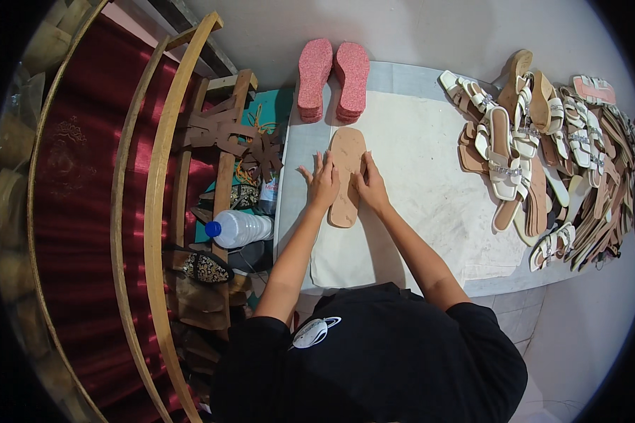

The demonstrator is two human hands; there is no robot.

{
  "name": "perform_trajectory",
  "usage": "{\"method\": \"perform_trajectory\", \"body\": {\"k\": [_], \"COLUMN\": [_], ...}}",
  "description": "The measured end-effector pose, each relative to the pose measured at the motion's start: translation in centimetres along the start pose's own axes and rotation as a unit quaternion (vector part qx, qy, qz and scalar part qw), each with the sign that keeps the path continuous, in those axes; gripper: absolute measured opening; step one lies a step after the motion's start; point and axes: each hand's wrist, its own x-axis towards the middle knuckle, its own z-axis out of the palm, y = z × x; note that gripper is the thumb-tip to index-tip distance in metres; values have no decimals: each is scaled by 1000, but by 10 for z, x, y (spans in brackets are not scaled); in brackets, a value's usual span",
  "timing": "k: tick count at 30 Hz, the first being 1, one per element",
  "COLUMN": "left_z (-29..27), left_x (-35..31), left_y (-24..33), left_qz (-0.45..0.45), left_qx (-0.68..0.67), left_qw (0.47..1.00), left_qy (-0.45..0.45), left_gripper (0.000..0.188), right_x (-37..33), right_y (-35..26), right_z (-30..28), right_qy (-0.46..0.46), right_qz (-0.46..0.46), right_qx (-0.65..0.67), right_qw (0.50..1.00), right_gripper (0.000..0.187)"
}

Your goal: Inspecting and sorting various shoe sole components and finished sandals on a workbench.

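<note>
Your left hand (322,185) and right hand (370,187) press flat on the tan sole (346,176) at mid-table. Ahead, two pink sole stacks (331,79) block the far edge; a bare strip lies between them and the sole. To your right, open white cloth (430,176) runs to the heap of sandals (543,148). Left, the table edge drops to a plastic bottle (238,228) and wooden rack (226,141)
</note>
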Motion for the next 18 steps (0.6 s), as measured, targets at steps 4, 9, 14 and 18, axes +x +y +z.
{"method": "perform_trajectory", "body": {"k": [4,9,14,18], "left_z": [-1,-7,-18,-21], "left_x": [-1,-1,-17,-38], "left_y": [0,7,32,87], "left_qz": [-1,-29,-10,57], "left_qx": [6,33,38,9], "left_qw": [1000,999,994,998], "left_qy": [-8,1,98,33], "left_gripper": [52,54,55,46], "right_x": [1,2,-14,-51], "right_y": [-4,-4,-13,-12], "right_z": [3,-4,-33,-68], "right_qy": [-6,-10,3,42], "right_qz": [-24,-15,-62,-131], "right_qx": [-40,5,-55,-88], "right_qw": [999,1000,997,987], "right_gripper": [58,61,63,54]}}
